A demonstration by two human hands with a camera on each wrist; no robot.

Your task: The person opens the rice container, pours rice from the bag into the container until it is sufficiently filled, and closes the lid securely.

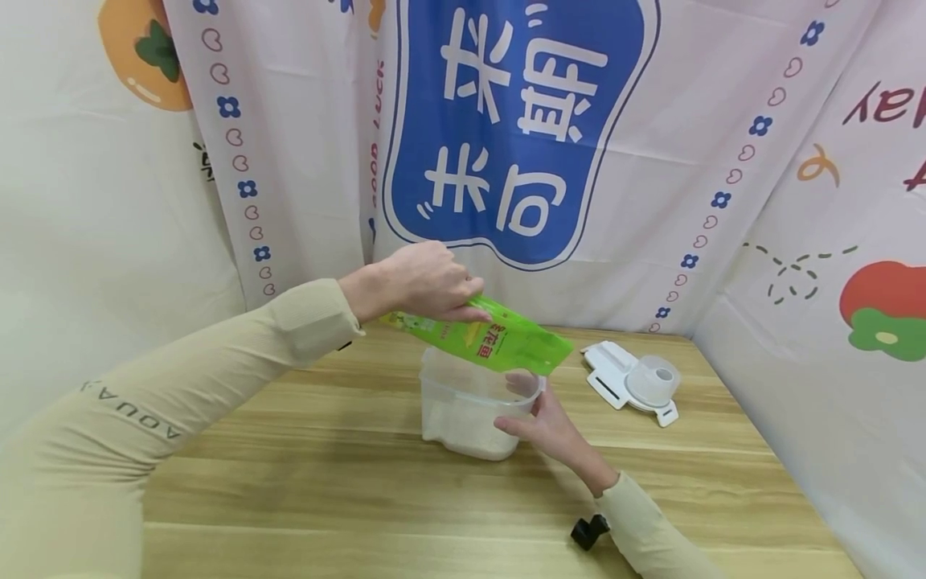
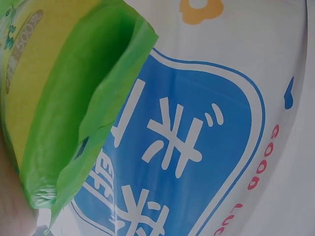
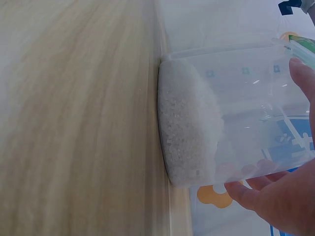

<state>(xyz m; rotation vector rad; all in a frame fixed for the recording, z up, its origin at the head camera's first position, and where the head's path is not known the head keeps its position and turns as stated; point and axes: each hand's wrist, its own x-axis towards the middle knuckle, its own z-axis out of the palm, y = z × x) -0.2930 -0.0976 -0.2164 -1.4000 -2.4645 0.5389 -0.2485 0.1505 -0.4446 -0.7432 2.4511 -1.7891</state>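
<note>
My left hand [image 1: 427, 281] grips a green plastic bag [image 1: 517, 338], tilted above a clear plastic container [image 1: 444, 402]. In the left wrist view, the bag's cut mouth [image 2: 74, 98] gapes, with folded green film inside. The container stands upright on the table and holds a layer of white grains [image 3: 184, 118] that look like rice, heaped in its lower part. Around the container's right side, near the rim, my right hand [image 1: 553, 430] holds it, thumb on one wall and fingers on the other. Whether grains are falling from the bag cannot be seen.
Right of the container, a white lid [image 1: 611, 374] lies on the wooden table [image 1: 325, 482] with a clear cup [image 1: 653, 381] on it. A printed cloth [image 1: 651, 201] hangs behind the table and along its sides. A black device [image 1: 589, 532] sits at my right wrist.
</note>
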